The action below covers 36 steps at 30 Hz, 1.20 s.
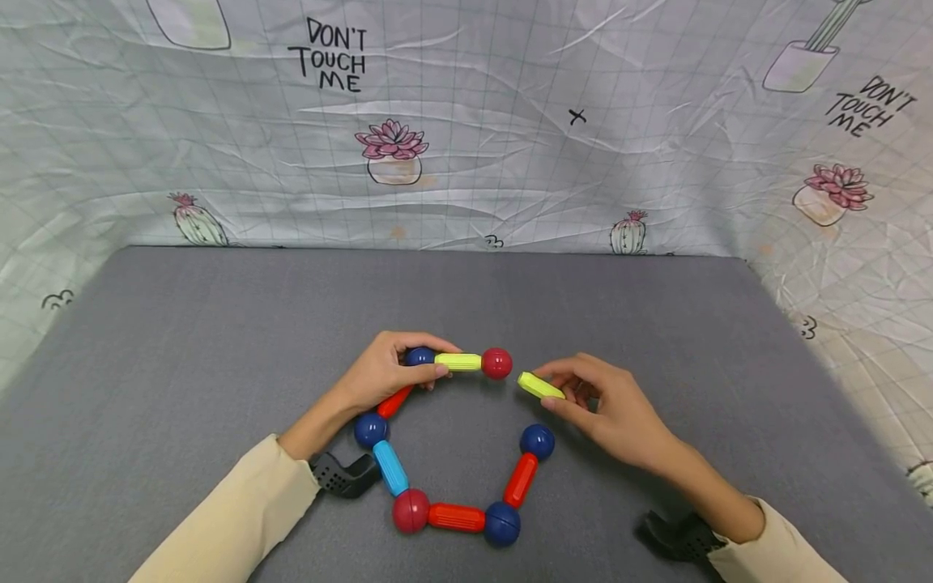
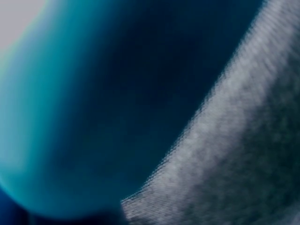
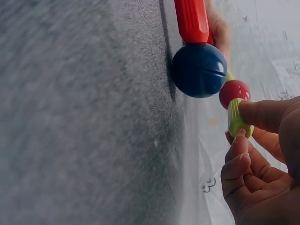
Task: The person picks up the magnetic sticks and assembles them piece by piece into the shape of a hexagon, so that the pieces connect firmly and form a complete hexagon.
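Head view, frame centre: your left hand (image 1: 382, 374) steadies the ring's top rod (image 1: 457, 362); your right hand (image 1: 608, 413) pinches the loose yellow rod (image 1: 540, 386) (last gap), needing alignment between red ball (image 1: 496, 363) and blue ball (image 1: 537, 441).

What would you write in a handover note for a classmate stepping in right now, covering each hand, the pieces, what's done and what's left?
Left hand: grips the top blue ball and its joined yellow-green rod with the red ball.
Right hand: pinches a loose yellow-green rod, just short of that red ball.
Done: the chain runs round to the right-hand blue ball on the grey mat.
Left: the gap between red ball and right-hand blue ball.
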Each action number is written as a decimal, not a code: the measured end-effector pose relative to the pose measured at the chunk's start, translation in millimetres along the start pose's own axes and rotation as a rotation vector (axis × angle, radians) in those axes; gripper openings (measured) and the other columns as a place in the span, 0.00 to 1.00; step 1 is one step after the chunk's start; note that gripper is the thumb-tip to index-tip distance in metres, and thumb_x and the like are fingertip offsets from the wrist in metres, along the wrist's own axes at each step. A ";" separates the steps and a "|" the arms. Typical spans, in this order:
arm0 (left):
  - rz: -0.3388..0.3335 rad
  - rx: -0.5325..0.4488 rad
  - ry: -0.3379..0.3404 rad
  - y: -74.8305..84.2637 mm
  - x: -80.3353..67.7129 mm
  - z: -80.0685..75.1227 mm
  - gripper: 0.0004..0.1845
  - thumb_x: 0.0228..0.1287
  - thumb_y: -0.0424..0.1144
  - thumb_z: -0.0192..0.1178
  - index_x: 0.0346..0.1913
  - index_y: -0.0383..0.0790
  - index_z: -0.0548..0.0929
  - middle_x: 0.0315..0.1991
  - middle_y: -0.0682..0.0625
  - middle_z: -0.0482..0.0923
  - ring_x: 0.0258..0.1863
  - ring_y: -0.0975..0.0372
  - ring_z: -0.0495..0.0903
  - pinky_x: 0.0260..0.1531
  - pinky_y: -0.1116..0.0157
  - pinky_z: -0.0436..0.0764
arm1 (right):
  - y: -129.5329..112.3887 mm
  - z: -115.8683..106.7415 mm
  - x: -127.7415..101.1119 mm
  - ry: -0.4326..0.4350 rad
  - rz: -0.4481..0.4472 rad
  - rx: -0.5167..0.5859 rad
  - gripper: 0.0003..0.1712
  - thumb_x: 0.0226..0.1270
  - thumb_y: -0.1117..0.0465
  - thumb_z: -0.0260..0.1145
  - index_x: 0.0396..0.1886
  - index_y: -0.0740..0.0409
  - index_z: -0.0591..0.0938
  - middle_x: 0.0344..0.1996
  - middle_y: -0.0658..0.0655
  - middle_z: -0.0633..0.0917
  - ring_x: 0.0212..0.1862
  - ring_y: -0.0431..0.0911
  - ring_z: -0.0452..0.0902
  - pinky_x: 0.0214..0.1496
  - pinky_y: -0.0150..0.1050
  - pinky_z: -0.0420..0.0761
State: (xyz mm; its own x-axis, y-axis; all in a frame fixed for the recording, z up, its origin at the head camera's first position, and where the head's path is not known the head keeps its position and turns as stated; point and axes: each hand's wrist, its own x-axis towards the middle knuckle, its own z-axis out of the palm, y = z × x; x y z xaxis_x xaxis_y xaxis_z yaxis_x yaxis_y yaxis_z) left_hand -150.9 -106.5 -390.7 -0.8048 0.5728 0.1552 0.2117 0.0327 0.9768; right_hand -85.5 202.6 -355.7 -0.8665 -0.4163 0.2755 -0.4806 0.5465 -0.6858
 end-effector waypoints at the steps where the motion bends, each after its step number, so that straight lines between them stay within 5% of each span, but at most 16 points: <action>1: -0.001 -0.002 -0.001 0.2 -0.1 0.0 0.12 0.63 0.34 0.64 0.49 0.40 0.85 0.28 0.40 0.81 0.24 0.54 0.77 0.26 0.66 0.78 | -0.9 0.4 1.1 -0.002 0.000 -0.002 0.20 0.58 0.63 0.73 0.49 0.44 0.82 0.28 0.44 0.76 0.28 0.39 0.72 0.27 0.32 0.75; 22: 0.016 -0.021 -0.016 -0.1 0.9 -1.2 0.12 0.63 0.32 0.63 0.50 0.38 0.84 0.33 0.40 0.80 0.25 0.53 0.77 0.28 0.65 0.79 | -12.0 13.9 10.4 -0.073 0.069 0.102 0.20 0.59 0.58 0.72 0.52 0.45 0.80 0.30 0.44 0.81 0.24 0.40 0.73 0.24 0.34 0.74; 30: 0.003 -0.017 -0.013 1.0 0.2 -1.5 0.12 0.63 0.32 0.63 0.50 0.38 0.84 0.33 0.40 0.80 0.25 0.54 0.77 0.28 0.65 0.78 | -12.1 17.2 10.5 -0.083 0.053 0.084 0.31 0.59 0.58 0.72 0.61 0.53 0.71 0.31 0.45 0.79 0.22 0.40 0.69 0.22 0.32 0.68; 36: 0.001 -0.004 -0.034 1.4 0.7 -2.0 0.12 0.63 0.32 0.62 0.50 0.39 0.83 0.34 0.43 0.80 0.26 0.54 0.77 0.29 0.66 0.78 | -11.3 17.7 9.8 -0.101 0.055 0.078 0.36 0.58 0.60 0.73 0.64 0.50 0.68 0.30 0.44 0.78 0.23 0.39 0.71 0.22 0.32 0.68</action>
State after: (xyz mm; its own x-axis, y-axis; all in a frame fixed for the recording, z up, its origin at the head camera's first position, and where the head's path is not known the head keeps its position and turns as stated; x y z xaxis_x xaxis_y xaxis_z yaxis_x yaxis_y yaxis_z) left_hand -152.3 -107.7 -388.8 -0.7851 0.6005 0.1514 0.2104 0.0287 0.9772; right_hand -86.2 179.5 -357.2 -0.8715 -0.4601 0.1695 -0.4173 0.5145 -0.7491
